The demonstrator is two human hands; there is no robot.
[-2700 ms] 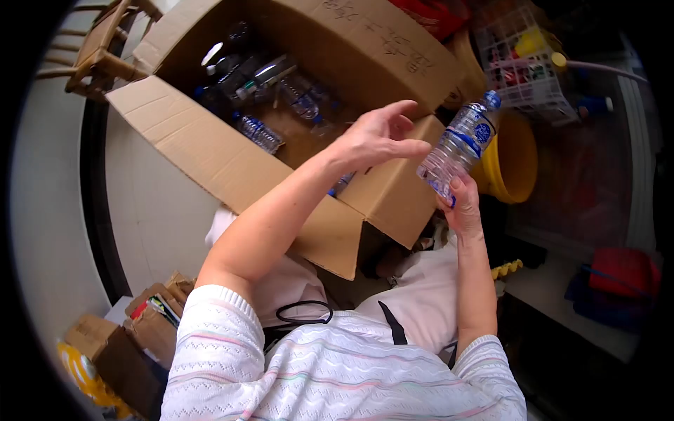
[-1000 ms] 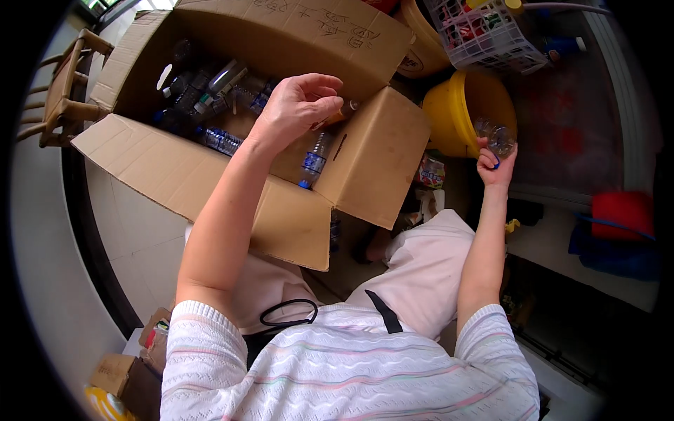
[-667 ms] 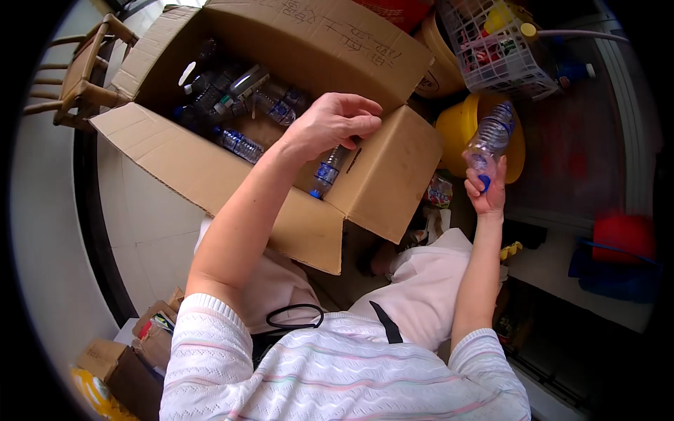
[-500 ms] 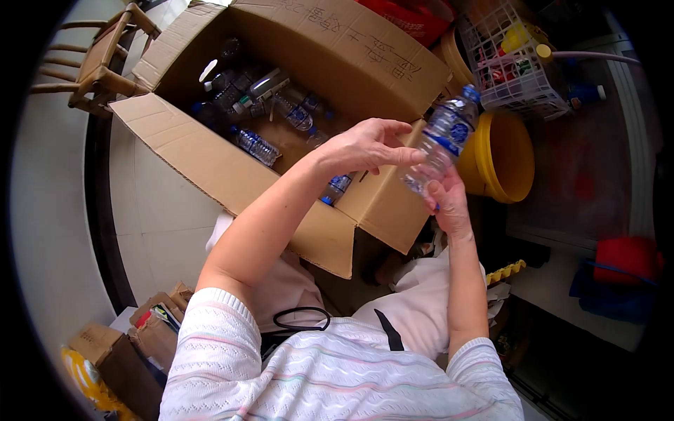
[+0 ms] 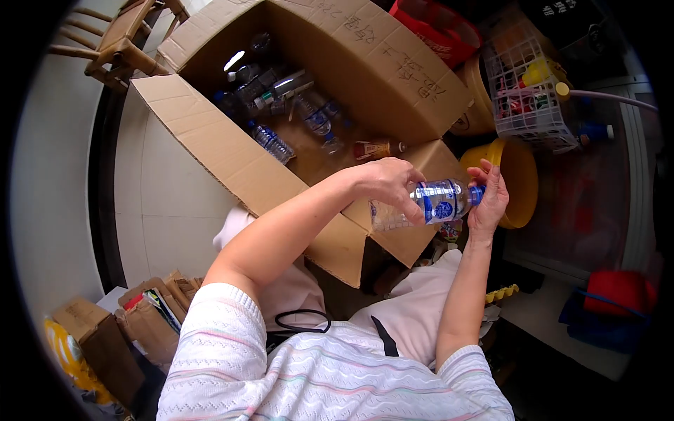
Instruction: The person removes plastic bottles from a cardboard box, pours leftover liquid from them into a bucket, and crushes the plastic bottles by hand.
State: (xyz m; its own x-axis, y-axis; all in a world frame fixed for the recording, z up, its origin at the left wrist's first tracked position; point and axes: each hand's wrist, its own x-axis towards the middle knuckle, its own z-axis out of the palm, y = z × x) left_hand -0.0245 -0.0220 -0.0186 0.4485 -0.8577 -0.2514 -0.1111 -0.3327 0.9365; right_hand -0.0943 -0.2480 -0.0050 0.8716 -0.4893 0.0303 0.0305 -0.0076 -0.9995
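A clear plastic bottle (image 5: 444, 203) with a blue label and blue cap lies sideways between my hands, above the near right corner of a big cardboard box (image 5: 232, 158). My left hand (image 5: 393, 184) grips its body near the base, thumb and fingers around it. At the other end, my right hand (image 5: 489, 200) has its fingers closed about the cap (image 5: 477, 195); part of that grip is hidden. Inside the box lie several empty bottles, among them a blue-labelled bottle (image 5: 272, 142) and a brown-red labelled bottle (image 5: 375, 149).
A yellow bucket (image 5: 523, 186) and a white wire basket (image 5: 526, 98) stand to the right. A red bag (image 5: 439, 31) is behind the box. At the far left is a wooden chair (image 5: 119, 42); folded cardboard (image 5: 151, 319) lies at lower left.
The bottle has turned from upright and tilted to lying sideways, cap to the right. My left hand has taken hold of its body; my right hand has moved from its base to the cap.
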